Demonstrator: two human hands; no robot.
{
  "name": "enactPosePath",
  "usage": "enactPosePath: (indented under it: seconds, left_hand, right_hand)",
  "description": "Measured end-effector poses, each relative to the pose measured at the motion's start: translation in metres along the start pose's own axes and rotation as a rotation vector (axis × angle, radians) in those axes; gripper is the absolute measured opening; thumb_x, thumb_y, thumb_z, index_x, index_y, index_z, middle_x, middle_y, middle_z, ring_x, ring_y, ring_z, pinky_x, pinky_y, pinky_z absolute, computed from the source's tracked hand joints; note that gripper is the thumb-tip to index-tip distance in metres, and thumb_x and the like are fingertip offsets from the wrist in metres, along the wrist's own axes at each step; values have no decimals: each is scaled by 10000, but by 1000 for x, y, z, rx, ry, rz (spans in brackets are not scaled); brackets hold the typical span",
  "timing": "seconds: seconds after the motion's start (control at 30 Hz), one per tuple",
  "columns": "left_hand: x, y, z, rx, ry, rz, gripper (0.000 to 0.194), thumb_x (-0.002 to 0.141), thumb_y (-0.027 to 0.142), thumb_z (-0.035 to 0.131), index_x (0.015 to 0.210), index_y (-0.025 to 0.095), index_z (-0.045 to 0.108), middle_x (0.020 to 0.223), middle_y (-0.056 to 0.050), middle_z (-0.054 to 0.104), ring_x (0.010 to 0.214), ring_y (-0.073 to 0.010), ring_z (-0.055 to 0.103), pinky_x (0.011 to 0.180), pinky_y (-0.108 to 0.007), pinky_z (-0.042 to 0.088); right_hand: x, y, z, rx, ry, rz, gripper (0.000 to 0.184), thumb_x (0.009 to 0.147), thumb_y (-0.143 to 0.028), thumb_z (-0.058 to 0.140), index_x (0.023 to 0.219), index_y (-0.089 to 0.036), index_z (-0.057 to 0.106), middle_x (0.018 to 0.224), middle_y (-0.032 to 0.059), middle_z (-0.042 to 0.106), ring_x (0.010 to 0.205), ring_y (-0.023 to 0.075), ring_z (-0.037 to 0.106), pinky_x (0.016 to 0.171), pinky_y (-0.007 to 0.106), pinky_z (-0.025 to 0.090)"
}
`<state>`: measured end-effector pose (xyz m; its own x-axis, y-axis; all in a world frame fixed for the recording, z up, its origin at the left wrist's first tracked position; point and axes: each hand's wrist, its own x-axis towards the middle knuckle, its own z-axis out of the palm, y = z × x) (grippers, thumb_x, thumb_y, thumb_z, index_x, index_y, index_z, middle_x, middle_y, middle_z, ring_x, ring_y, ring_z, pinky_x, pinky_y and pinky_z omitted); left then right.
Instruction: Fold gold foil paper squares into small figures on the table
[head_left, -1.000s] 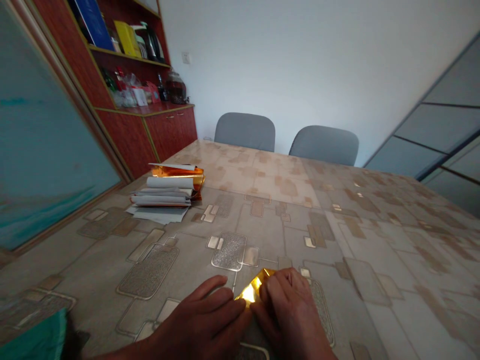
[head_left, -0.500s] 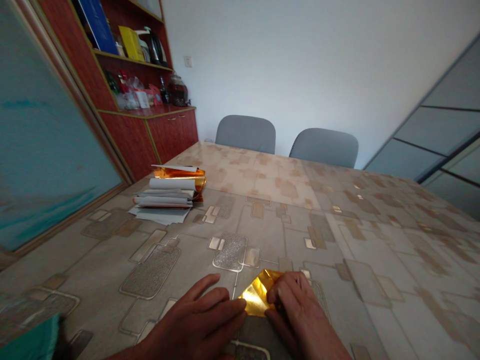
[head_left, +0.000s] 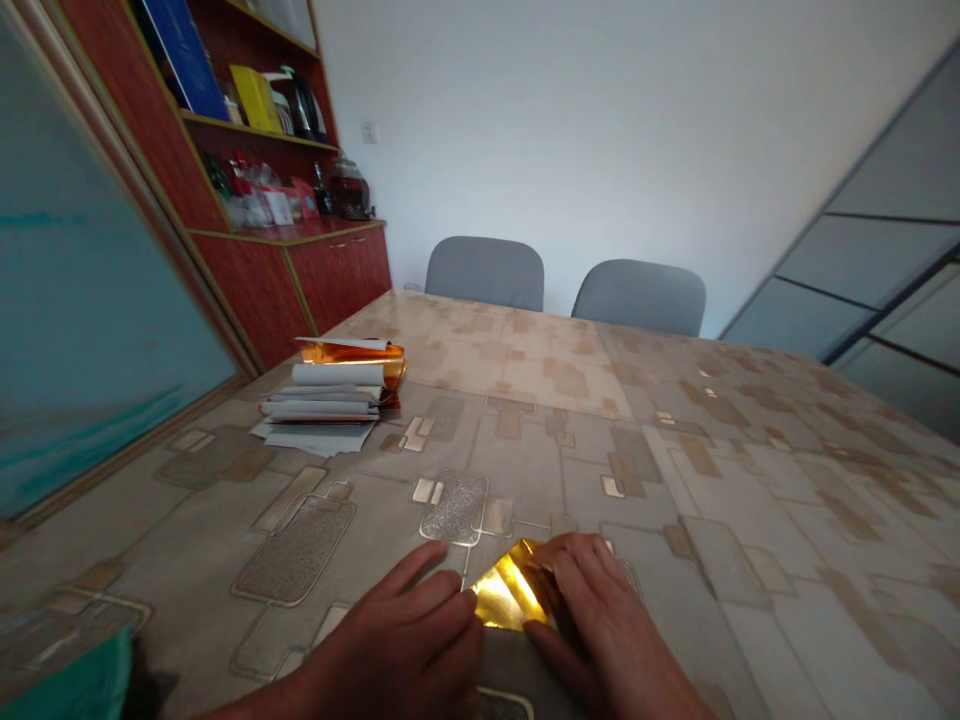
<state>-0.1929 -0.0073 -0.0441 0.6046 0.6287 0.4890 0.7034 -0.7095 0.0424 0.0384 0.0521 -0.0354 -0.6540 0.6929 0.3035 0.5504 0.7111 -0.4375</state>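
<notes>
A small folded piece of shiny gold foil paper [head_left: 506,595] lies at the near middle of the table, with slanted edges and a peak at the top. My left hand [head_left: 409,635] is at its left corner, fingertips closed on that corner and outer fingers loosely bent; the thumb is hidden. From the right, my right hand [head_left: 596,610] grips the paper's right side, fingers curled over the top and thumb at the lower edge. My right fingers cover part of the folded side.
A stack of folded papers [head_left: 322,410], grey-white with orange-gold foil, sits on the patterned tablecloth [head_left: 540,480] at left. Green fabric [head_left: 71,680] shows at lower left. Two grey chairs [head_left: 484,272] stand beyond the far edge, and a red-brown cabinet [head_left: 337,270] stands behind left.
My right fingers have shifted slightly over the foil's right side, covering more of it. My left hand stays at the left corner. The whole view has shifted a little.
</notes>
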Motion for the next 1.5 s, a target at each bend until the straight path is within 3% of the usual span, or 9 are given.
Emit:
enactPosePath:
  seconds: [0.1,0.23,0.4,0.57,0.9,1.17,1.27,1.4,1.5]
  left_hand:
    - [12,0,11,-25,-26,8,172,1017,159,462,918,192,600,732,8,616,649,-171,531,793,-352,488]
    - [26,-7,21,30,-75,0,189,984,99,480,849,188,577,746,-15,601,658,-194,522,589,-316,387]
    - [36,-13,18,-74,-169,-8,119,953,70,534,974,168,599,1082,-53,687,845,-203,594,696,-312,456]
    - [37,-14,12,-87,-235,3,143,925,65,570,1033,152,610,1401,-67,604,911,-215,601,748,-345,484]
    - [31,-14,16,13,-219,4,116,942,77,588,1006,171,612,1378,-56,629,891,-219,579,721,-351,406]
    - [41,-26,3,-28,-259,38,40,996,179,603,985,214,616,1425,43,613,816,-184,549,701,-345,377]
    - [43,-27,3,-17,-228,78,53,1000,187,603,962,218,623,1390,28,639,799,-176,551,691,-329,379]
    - [42,-28,10,-7,-138,64,100,1030,216,542,1079,203,628,1338,-26,671,855,-199,588,679,-330,400]
    - [40,-28,15,-10,-71,16,197,1056,245,467,1148,178,627,1244,-77,712,891,-223,622,699,-341,441]
  right_hand:
    - [0,0,1,-34,16,4,502,755,-40,737,1209,-195,590,1070,83,692,932,268,641,820,437,573]
    - [-1,3,6,-76,31,5,489,756,-75,731,1215,-196,616,1054,89,691,914,272,645,795,435,583]
    - [-2,4,9,-179,27,1,435,724,-111,739,1138,-221,661,988,65,700,856,286,642,731,448,559]
    - [-3,2,11,-308,38,-13,430,727,-138,731,1147,-199,662,1033,75,717,919,312,649,872,533,488]
    - [-8,4,0,-547,90,-21,158,869,-335,682,987,-230,696,928,50,752,876,285,675,999,560,376]
    - [-18,4,-13,-652,36,3,152,829,-143,647,859,-255,746,860,60,754,857,295,680,1020,581,337]
    - [-10,8,-19,-618,-4,-1,230,778,-53,661,806,-269,733,751,19,720,767,278,663,967,562,361]
    - [4,14,-17,-447,28,100,113,857,-165,693,780,-247,705,769,31,695,748,270,634,800,461,422]
    - [7,18,-12,-312,29,187,44,821,-214,734,820,-236,696,808,41,692,776,279,623,755,425,409]
